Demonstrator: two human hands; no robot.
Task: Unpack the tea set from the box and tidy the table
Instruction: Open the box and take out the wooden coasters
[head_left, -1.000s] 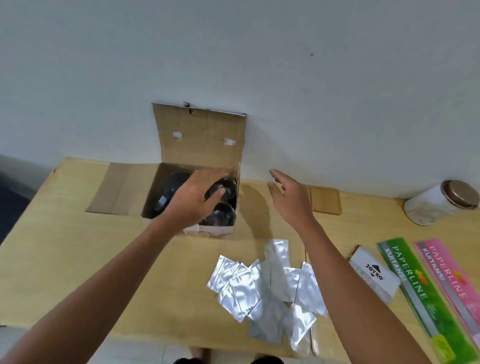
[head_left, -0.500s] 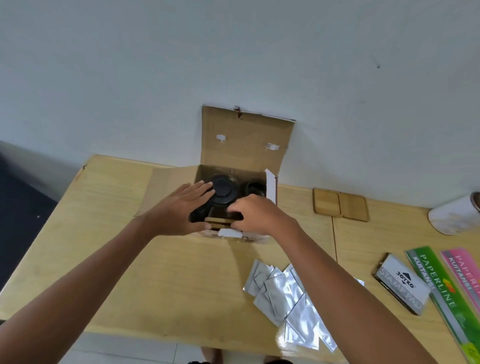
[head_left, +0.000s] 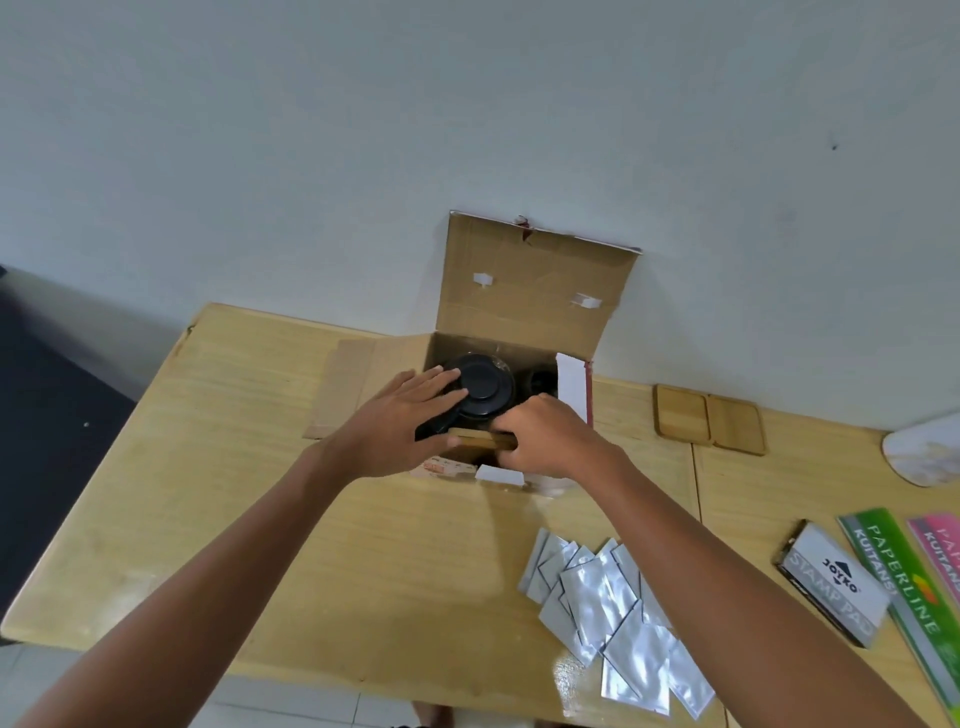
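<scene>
An open cardboard box stands against the wall on the wooden table, its lid flap upright. Inside sits a black teapot with a round lid; a second dark piece shows to its right. My left hand rests on the teapot's left side, fingers spread over the lid. At the box's front edge my right hand has its fingers curled around a flat wooden piece. The rest of the box's contents are hidden.
Two wooden trays lie by the wall at right. Several silver foil packets are scattered in front. A stamp pad box, green and pink receipt books and a white jar sit far right.
My right hand came from beside the box to its front edge and closed on the wooden piece. My left hand shifted onto the teapot's lid. The view swung left.
</scene>
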